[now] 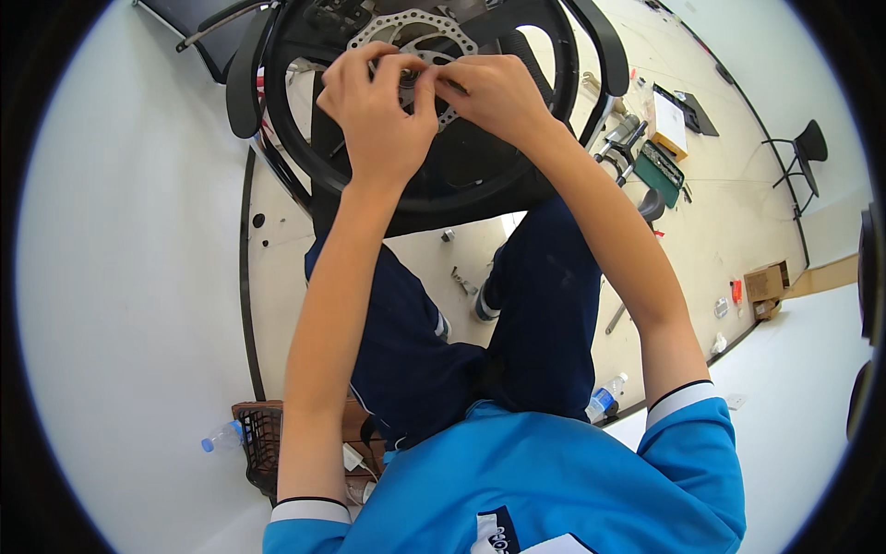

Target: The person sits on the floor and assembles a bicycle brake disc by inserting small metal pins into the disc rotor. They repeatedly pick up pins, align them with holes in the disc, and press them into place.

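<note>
A black wheel (pixel 443 205) lies flat across a dark chair in front of me. On its hub sits a silver brake disc (pixel 415 20) with a perforated rim. Both my hands are over the hub, fingertips meeting beside the disc. My left hand (pixel 383 111) arches over with thumb and fingers closed together near the hub's centre. Next to it, my right hand (pixel 498 90) pinches at the same spot with its fingers curled. Whatever lies between the fingertips is too small and covered to make out.
Black armrests (pixel 245 83) flank the wheel. On the floor to the right lie a green tool case (pixel 657 174), a white-and-yellow box (pixel 670 127) and loose metal parts. A water bottle (pixel 605 397) lies beside my leg. Lower left stands a dark basket (pixel 263 448).
</note>
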Action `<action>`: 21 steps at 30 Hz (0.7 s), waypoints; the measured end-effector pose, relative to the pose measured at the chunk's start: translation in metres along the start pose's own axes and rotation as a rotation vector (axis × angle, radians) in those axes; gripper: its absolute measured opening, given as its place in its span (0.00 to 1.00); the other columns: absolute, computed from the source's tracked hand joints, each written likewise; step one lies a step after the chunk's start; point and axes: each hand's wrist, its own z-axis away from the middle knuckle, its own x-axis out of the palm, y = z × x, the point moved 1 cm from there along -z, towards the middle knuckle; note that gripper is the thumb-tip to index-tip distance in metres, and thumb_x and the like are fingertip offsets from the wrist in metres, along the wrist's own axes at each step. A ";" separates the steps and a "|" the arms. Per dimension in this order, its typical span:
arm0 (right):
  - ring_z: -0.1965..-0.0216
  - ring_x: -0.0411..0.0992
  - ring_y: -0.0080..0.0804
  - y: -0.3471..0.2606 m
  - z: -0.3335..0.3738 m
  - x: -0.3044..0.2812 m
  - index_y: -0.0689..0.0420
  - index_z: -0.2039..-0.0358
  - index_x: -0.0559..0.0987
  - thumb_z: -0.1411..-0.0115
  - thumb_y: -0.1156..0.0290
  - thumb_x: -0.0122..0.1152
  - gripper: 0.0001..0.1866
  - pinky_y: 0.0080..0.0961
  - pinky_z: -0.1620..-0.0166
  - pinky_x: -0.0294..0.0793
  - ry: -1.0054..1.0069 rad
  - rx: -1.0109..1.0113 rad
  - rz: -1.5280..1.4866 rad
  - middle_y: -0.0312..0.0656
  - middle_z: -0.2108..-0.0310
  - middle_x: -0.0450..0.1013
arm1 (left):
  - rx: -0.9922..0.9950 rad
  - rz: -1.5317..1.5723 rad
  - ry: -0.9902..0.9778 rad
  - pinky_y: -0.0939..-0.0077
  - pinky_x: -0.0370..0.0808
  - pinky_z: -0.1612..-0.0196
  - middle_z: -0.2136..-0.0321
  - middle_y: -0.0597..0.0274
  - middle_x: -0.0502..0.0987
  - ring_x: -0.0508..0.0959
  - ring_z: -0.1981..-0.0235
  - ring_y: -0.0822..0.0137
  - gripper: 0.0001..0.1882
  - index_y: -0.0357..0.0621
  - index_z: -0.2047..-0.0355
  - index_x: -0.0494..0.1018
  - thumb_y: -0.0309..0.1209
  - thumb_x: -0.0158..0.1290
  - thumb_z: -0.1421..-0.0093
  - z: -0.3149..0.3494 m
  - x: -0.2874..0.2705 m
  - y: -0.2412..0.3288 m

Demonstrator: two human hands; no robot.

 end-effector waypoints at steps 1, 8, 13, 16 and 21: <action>0.75 0.76 0.40 0.000 0.000 -0.002 0.55 0.73 0.83 0.45 0.65 0.65 0.08 0.32 0.71 0.75 -0.009 0.004 0.013 0.41 0.80 0.76 | 0.062 -0.023 -0.083 0.61 0.58 0.48 0.57 0.63 0.73 0.67 0.49 0.58 0.08 0.46 0.67 0.79 0.34 0.62 0.45 -0.004 -0.001 0.002; 0.75 0.76 0.44 -0.010 0.030 -0.037 0.60 0.71 0.84 0.49 0.70 0.64 0.08 0.32 0.68 0.76 -0.048 0.357 -0.190 0.47 0.78 0.77 | 0.160 -0.106 -0.243 0.61 0.60 0.51 0.62 0.66 0.74 0.71 0.52 0.61 0.07 0.47 0.70 0.81 0.33 0.63 0.49 -0.012 -0.004 -0.002; 0.72 0.78 0.53 0.001 0.097 -0.018 0.60 0.78 0.83 0.55 0.69 0.60 0.08 0.43 0.63 0.79 -0.419 0.427 -0.073 0.53 0.79 0.76 | 0.175 -0.050 -0.217 0.63 0.60 0.52 0.66 0.68 0.75 0.72 0.55 0.62 0.07 0.47 0.74 0.81 0.35 0.65 0.50 -0.020 -0.001 -0.005; 0.70 0.79 0.55 -0.006 0.083 -0.007 0.63 0.82 0.80 0.56 0.68 0.61 0.10 0.43 0.62 0.80 -0.488 0.403 0.029 0.58 0.76 0.76 | 0.144 -0.105 -0.181 0.62 0.59 0.52 0.67 0.68 0.75 0.72 0.56 0.62 0.06 0.49 0.75 0.82 0.36 0.65 0.50 -0.017 0.007 -0.009; 0.64 0.80 0.51 0.005 0.075 0.028 0.63 0.73 0.83 0.53 0.70 0.62 0.10 0.41 0.59 0.81 -0.730 0.358 0.119 0.55 0.69 0.79 | 0.082 -0.172 -0.115 0.59 0.56 0.53 0.67 0.71 0.74 0.70 0.55 0.64 0.06 0.50 0.76 0.83 0.36 0.66 0.51 -0.012 0.011 0.006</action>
